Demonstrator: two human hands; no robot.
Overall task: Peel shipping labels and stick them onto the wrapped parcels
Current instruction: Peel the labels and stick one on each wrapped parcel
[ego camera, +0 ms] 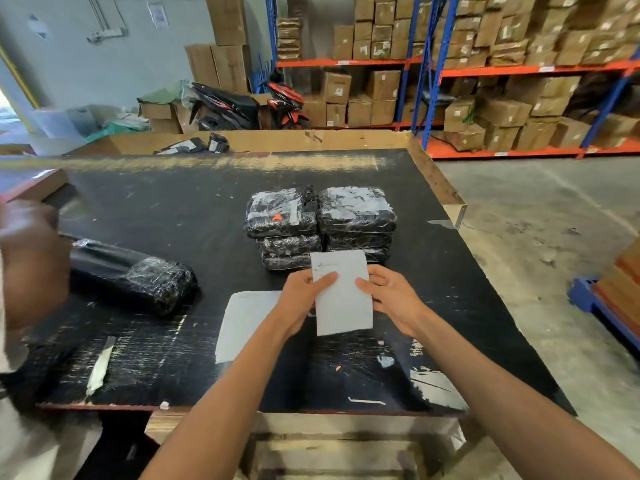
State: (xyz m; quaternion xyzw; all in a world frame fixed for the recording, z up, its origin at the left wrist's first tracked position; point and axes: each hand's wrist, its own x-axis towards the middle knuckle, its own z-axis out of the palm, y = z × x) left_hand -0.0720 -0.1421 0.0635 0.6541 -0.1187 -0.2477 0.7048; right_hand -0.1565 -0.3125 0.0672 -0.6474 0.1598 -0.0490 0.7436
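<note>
Label (343, 299) pinched by both hands above table edge (242, 408).

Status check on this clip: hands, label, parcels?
Left hand and right hand both pinch shipping label, not yet stuck. Stacked wrapped parcels just beyond. Nothing in the way.

One view only, from a camera worn on the head; wide-angle, straight lines bow toward the edges; it looks forward and down over a black table (173, 209), near edge at the bottom of the frame; both forearms reach in from below, so the hands sit close to the lens; upper frame takes in far shelves (519, 69) of boxes and the wall (86, 71), well away.
</note>
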